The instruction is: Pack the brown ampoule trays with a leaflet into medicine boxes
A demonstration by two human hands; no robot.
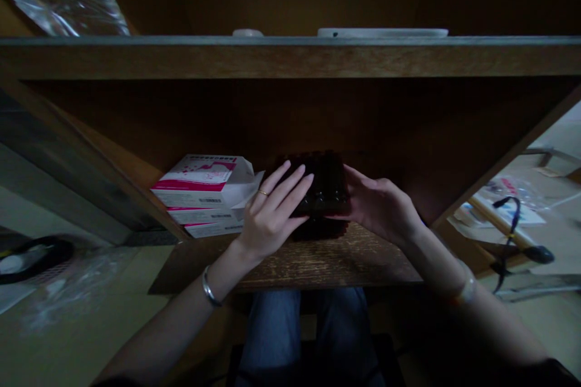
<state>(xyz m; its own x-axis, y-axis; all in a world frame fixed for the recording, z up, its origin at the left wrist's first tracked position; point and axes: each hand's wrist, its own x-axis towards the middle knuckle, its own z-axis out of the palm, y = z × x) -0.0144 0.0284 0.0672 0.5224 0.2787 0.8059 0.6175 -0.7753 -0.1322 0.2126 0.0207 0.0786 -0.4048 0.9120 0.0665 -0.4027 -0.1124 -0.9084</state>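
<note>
Dark wood is framing everything: a person is sitting in front of a low shelf [290, 263] with both hands reaching into it, and a second board [290, 57] is running across above. Between the hands a dark box [324, 184] is sitting on the shelf, a little way back from the near edge and roughly in the middle. Its surface is too dim to make out, so I cannot tell what it is made of or what it contains. Its long side seems to be running left to right, though the gloom is making that uncertain.

The left hand [272, 214] is lying flat against the box's left face and top, fingers straight and spread loosely, a ring on one finger and a bangle [209, 287] at the wrist. The right hand [379, 205] is pressing in from the right side, fingers extended and thumb up, with a pale band [467, 290] on that wrist. Neither hand is curling closed; both are open palms sandwiching the box, which lies directly between them and slightly farther away than the wrists. Both are touching it, so neither is clearly nearer.

Just to the left of the box, almost touching the left hand, a stack of white and pink cartons [204, 193] is resting on the same shelf. Off to the far right, a black cable [512, 217] is trailing across a pale floor.
</note>
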